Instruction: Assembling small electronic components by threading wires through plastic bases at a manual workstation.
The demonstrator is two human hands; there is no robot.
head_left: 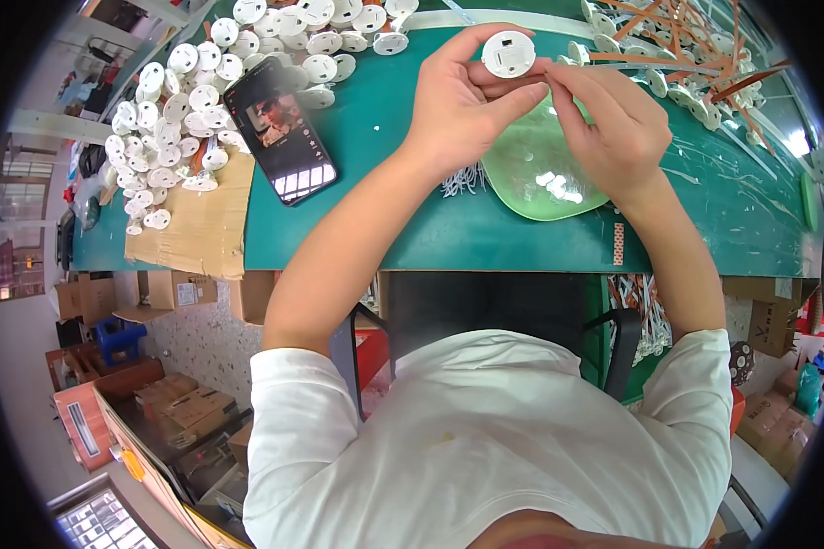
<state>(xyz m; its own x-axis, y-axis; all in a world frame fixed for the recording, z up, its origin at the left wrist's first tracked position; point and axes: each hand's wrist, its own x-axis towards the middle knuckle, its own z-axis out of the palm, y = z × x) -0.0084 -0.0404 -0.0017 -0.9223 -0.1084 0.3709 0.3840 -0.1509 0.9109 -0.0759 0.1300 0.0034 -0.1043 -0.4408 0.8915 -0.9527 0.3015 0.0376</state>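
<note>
A white round plastic disc (508, 55) with small dark slots sits in my left hand (458, 105), its fingers and thumb curled round it. My right hand (613, 119) is close beside it, thumb and forefinger pinched together by the left fingertips. Whatever the pinch holds is too small to make out. Below both hands lies a translucent green plate (531, 178), partly covered by them, with shiny reflections on it. Thin white strands (465, 180) show at the plate's left edge.
Many similar white discs (169, 133) are heaped at the left, partly on a cardboard sheet (197, 220). A phone (279, 128) leans beside them. More discs with long orange-brown strips (677, 46) pile up at the far right. The green tabletop (430, 233) ends near my body.
</note>
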